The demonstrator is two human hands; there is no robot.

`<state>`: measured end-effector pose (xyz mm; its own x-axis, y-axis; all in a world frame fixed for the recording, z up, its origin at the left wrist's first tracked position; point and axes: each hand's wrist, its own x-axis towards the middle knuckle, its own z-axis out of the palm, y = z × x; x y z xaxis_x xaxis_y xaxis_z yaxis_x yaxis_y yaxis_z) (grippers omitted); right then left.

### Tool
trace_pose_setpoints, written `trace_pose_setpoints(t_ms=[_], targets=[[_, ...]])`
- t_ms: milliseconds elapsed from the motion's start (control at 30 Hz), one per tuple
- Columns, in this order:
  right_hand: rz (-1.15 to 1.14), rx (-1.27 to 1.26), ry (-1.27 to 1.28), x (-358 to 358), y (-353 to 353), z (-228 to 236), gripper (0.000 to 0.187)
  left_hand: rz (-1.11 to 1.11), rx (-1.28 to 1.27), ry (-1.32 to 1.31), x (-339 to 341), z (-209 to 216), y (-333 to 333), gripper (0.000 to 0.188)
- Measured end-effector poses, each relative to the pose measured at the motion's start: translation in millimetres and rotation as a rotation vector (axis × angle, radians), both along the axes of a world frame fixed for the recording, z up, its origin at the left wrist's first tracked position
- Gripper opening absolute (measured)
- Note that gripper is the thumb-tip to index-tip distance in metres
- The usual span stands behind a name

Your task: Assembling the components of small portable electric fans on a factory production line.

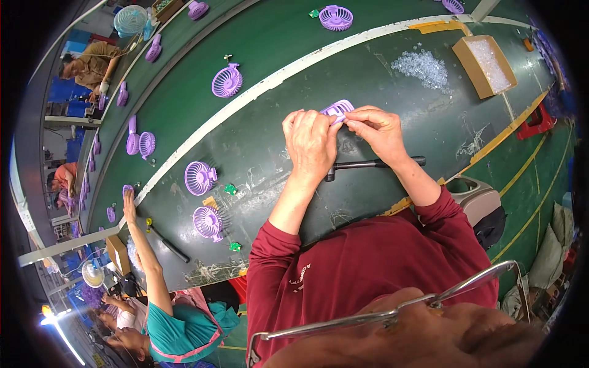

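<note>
A purple plastic fan part [339, 108] with a rounded, frame-like end is up off the bench between my two hands. My left hand [311, 141] is closed around its near left side, and the curled fingers cover much of it. From the other side my right hand [377, 130] pinches its edge between thumb and fingers. Anything small in that pinch is hidden. Under my wrists a black bar-shaped tool [368, 164] with a short crosspiece lies on the green bench [264, 165].
Purple fan housings [200, 178] and small green boards [230, 189] lie to my left. Clear small pieces [422, 69] are heaped at the far right beside a cardboard box [486, 66]. Beyond a white rail, a belt carries more fans [227, 81]. A co-worker's arm [147, 257] reaches in at left.
</note>
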<state>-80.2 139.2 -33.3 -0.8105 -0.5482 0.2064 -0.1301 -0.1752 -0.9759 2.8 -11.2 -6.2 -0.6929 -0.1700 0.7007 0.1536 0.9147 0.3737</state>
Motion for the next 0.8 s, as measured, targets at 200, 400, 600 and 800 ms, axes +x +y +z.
trace_pose_setpoints(t_ms=[200, 400, 600, 800], targets=[[0.221, 0.032, -0.271, -24, 3, 6, 0.012, -0.054, -0.017, -0.015, -1, 2, -3, 0.017], [0.346, 0.291, 0.172, -46, -5, 22, 0.010, -0.162, -0.062, -0.040, -3, -8, -17, 0.018], [0.269, 0.261, 0.247, -62, -40, 18, 0.011, -0.125, -0.005, -0.049, -16, 1, -54, 0.025], [0.051, 0.025, -0.232, -152, -94, 16, 0.031, 0.305, -0.061, -0.077, -67, -21, -119, 0.050]])
